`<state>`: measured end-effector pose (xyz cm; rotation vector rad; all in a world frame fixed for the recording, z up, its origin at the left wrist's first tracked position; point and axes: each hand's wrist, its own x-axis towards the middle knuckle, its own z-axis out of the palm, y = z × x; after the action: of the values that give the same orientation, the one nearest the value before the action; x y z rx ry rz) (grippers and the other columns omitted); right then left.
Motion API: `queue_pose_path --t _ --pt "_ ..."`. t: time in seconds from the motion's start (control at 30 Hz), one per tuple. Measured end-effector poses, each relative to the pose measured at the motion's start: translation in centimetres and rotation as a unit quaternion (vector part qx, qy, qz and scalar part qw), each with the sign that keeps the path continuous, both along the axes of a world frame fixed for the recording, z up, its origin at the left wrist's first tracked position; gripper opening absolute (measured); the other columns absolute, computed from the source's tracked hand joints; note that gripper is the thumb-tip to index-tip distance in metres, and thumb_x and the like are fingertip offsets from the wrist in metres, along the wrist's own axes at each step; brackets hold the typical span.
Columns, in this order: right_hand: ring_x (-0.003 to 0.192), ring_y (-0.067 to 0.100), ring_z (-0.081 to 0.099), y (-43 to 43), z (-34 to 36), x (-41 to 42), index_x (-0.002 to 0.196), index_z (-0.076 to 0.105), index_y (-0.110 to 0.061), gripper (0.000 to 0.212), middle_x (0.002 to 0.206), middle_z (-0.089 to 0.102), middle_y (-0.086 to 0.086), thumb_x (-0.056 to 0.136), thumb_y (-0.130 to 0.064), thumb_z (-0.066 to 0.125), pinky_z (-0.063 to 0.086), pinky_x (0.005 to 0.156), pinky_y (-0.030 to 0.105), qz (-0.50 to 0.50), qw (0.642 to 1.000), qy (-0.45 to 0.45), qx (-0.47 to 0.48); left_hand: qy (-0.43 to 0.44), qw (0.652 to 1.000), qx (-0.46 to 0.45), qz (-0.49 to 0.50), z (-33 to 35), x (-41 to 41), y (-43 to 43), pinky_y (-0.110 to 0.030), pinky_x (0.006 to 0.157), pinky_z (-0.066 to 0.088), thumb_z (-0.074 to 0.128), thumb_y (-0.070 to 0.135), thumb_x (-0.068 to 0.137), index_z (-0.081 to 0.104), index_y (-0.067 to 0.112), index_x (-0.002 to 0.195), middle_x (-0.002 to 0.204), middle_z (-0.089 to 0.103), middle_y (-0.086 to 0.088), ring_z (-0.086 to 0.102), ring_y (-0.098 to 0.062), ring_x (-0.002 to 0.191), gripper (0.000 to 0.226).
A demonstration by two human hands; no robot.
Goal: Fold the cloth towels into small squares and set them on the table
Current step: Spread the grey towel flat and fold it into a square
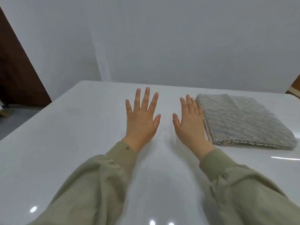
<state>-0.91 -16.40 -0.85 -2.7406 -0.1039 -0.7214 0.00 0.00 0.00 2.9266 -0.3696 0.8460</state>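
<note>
A grey textured cloth towel (240,120), folded into a flat square of several layers, lies on the glossy white table (81,143) at the right. My right hand (190,122) is spread flat, palm down, just left of the towel, its little-finger side at the towel's left edge. My left hand (142,117) is held palm down over the table's middle with fingers spread and straight, holding nothing. Both arms wear olive-green sleeves.
A white wall stands behind the table's far edge. A dark brown panel (17,70) rises at the left beyond the table. A brown object (294,88) shows at the far right edge.
</note>
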Motion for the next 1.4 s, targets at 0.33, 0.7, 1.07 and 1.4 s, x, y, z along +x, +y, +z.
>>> queue_pose_path --t 0.33,0.7,1.07,1.4 --pt "0.135 0.027 0.031 -0.3 -5.2 -3.2 0.125 0.055 -0.008 0.036 0.142 0.042 0.014 0.091 -0.018 0.050 0.018 0.114 0.043 -0.014 0.997 0.058 0.038 0.240 0.964 -0.096 -0.067 -6.2 -4.0 -1.2 -0.047 0.116 0.008 0.034 0.033 0.099 0.014 0.020 0.150 0.158 0.009 -0.002 0.003 -0.020 0.146 0.056" --pt "0.144 0.034 0.002 -3.8 -4.4 -4.7 0.136 0.040 -0.009 0.051 0.156 0.008 0.016 0.085 -0.015 0.046 0.001 0.114 0.053 -0.173 0.976 0.125 -0.033 0.229 0.968 -0.048 -0.085 -6.3 -5.5 -1.2 -0.037 0.112 0.018 0.036 0.038 0.098 0.038 0.021 0.141 0.149 0.034 -0.003 0.025 -0.022 0.139 0.047" --pt "0.145 0.030 0.004 -4.9 -4.6 -2.9 0.144 0.028 -0.005 0.061 0.157 0.015 0.010 0.087 -0.020 0.043 0.001 0.114 0.057 -0.234 0.954 0.184 -0.018 0.204 0.968 -0.120 -0.083 -6.1 -2.8 -1.2 -0.030 0.098 0.032 0.045 0.025 0.095 0.057 0.022 0.126 0.132 0.049 0.000 0.039 -0.021 0.121 0.033" --pt "0.130 0.034 0.039 -3.2 -3.4 -2.9 0.127 0.050 0.004 0.055 0.133 0.050 0.018 0.073 -0.004 0.051 0.021 0.110 0.054 0.008 0.991 -0.131 0.026 0.188 0.939 -0.280 -0.066 -6.3 -1.7 -0.9 -0.023 0.094 0.033 0.047 0.017 0.093 0.062 0.019 0.117 0.127 0.053 0.000 0.045 -0.016 0.118 0.028"
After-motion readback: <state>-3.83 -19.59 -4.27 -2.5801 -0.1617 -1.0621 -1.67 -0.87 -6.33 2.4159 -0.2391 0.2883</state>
